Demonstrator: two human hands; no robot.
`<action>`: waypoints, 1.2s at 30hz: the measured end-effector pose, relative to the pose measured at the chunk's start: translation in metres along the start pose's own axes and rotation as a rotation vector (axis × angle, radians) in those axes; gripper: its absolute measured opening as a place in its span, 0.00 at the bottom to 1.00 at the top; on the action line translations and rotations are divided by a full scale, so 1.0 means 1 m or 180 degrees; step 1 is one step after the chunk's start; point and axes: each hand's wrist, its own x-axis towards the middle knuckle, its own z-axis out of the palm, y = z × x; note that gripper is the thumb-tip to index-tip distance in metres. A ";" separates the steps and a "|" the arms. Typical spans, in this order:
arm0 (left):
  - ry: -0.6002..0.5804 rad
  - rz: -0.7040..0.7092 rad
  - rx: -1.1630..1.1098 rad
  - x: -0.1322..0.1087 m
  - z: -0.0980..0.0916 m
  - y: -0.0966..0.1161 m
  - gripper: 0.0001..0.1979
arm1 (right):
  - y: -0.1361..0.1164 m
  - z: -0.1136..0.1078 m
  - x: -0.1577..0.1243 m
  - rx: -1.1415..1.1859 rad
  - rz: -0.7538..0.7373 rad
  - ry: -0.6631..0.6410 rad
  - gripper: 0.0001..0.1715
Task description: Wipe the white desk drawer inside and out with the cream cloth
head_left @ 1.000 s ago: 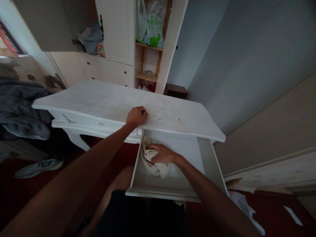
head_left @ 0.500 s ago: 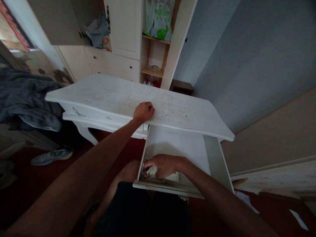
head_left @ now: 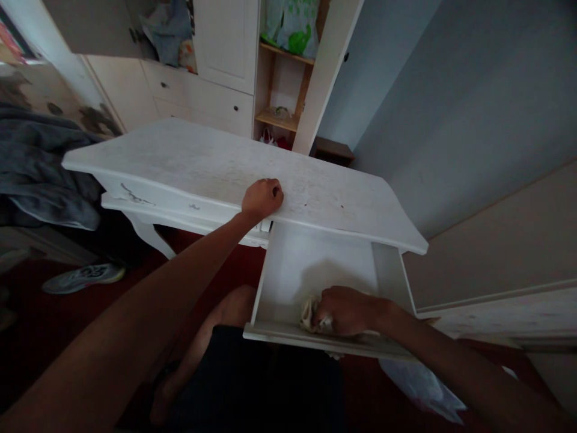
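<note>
My right hand (head_left: 346,310) is closed on a crumpled, off-white cloth (head_left: 310,313) inside a pulled-out white drawer (head_left: 282,288). The cloth lies against the drawer's bottom close to its front panel, and part of it is hidden under the hand. My left hand (head_left: 262,197) rests as a loose fist on the front edge of the white table (head_left: 198,150), just above the drawer's left side. Nothing shows in its curled fingers. Scuffs and small dark marks spot the tabletop.
Behind the table stands a white wardrobe (head_left: 228,45) with an open door and a plastic bag (head_left: 293,27) on a shelf. Dark clothing (head_left: 40,162) hangs at the left above a sneaker (head_left: 85,278). A clear plastic bag (head_left: 421,385) lies on the red floor at right.
My right hand has slid the cloth from the drawer's front left corner rightward along the front panel. My left hand keeps its place on the table edge. The view has shifted slightly.
</note>
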 end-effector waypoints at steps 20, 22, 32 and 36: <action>-0.0010 -0.0065 0.0046 -0.002 -0.003 0.003 0.14 | 0.027 0.044 -0.066 -0.1259 0.1347 -0.0130 0.37; -0.0003 -0.0084 0.0083 -0.002 -0.003 0.003 0.14 | 0.034 0.058 -0.070 -0.1420 0.1521 0.0209 0.38; -0.0040 -0.0088 0.0168 -0.003 -0.004 0.005 0.15 | 0.071 0.048 -0.055 -0.1723 0.1572 0.0882 0.20; -0.0023 -0.0085 0.0235 -0.003 -0.004 0.006 0.15 | 0.100 0.036 -0.054 -0.1933 0.1473 0.1468 0.21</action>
